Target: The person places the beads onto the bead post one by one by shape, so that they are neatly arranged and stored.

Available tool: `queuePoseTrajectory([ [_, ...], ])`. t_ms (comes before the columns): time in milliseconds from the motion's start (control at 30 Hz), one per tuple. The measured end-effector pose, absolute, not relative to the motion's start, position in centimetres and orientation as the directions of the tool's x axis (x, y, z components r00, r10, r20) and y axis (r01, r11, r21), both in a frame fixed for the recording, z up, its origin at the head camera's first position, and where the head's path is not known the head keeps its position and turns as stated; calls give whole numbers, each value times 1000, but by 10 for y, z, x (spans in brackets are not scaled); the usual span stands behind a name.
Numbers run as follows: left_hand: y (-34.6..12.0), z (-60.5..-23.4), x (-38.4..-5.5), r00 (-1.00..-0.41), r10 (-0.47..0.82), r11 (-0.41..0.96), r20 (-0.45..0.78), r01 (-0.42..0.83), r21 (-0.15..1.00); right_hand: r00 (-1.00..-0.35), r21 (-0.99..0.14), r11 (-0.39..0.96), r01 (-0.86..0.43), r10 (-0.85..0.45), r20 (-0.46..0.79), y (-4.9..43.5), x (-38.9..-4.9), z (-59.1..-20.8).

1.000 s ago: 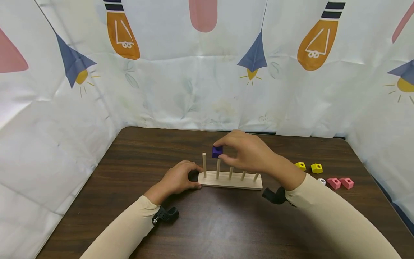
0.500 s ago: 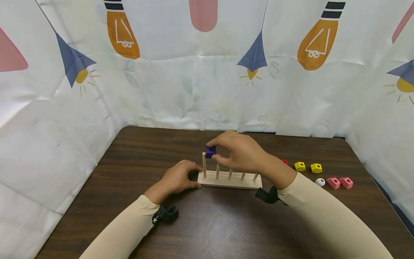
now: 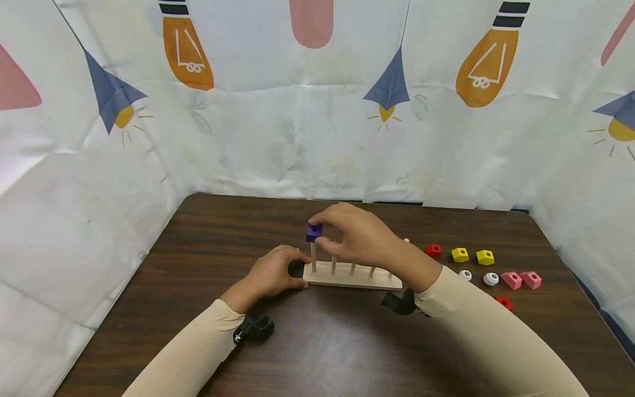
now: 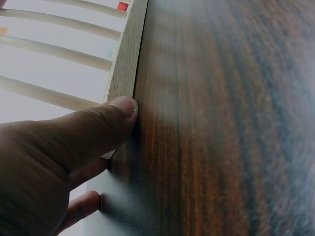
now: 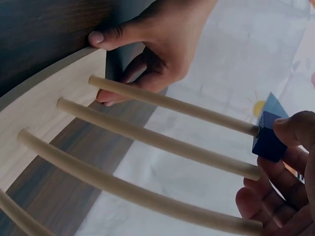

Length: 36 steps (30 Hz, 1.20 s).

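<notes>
My right hand [image 3: 356,234] pinches a small purple block [image 3: 312,234] with a hole through it, between thumb and fingers. The block sits right at the tip of the leftmost peg [image 3: 313,259]; in the right wrist view the peg's end meets the hole of the block [image 5: 268,140]. Several upright pegs stand in a row on a pale wooden peg board [image 3: 354,282], all bare along their visible lengths. My left hand [image 3: 272,273] grips the board's left end, its thumb [image 4: 106,120] along the front edge and its fingers behind.
Right of the board lie two yellow blocks [image 3: 459,255], two pink blocks [image 3: 531,280], two white rings [image 3: 490,279] and two red blocks [image 3: 433,251], one partly behind the right sleeve [image 3: 476,314]. A printed curtain [image 3: 307,138] hangs behind the dark wooden table [image 3: 238,220].
My right hand has carried the purple block leftward from above the second peg to the tip of the leftmost one. The left hand has stayed on the board's end.
</notes>
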<state>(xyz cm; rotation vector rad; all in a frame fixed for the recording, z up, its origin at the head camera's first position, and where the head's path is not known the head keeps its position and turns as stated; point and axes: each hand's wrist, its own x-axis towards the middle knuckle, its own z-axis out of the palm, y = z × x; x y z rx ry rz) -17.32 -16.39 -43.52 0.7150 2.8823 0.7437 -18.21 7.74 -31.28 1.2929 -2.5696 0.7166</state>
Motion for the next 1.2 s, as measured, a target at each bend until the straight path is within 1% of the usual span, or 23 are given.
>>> queuePoseTrajectory([
  [333, -163, -436, -174, -891, 453, 779, 33, 414, 470, -666, -437, 526, -729, -691, 280, 70, -180, -317],
  [533, -163, -435, -174, -890, 455, 777, 33, 415, 473, -707, -485, 539, -689, -645, 289, 66, -173, -321],
  [733, -163, -436, -174, -893, 450, 778, 32, 409, 477, -774, -530, 579, -620, -563, 290, 57, -163, -326],
  [933, -165, -436, -174, -889, 456, 767, 46, 419, 486, -822, -568, 596, -567, -455, 343, 47, -152, -335],
  [1067, -165, -437, -175, -889, 455, 765, 52, 420, 489, -845, -634, 560, -534, -377, 379, 44, -149, -347],
  [1200, -164, -437, -175, -893, 447, 768, 47, 410, 492, -855, -684, 513, -519, -323, 406, 43, -148, -360],
])
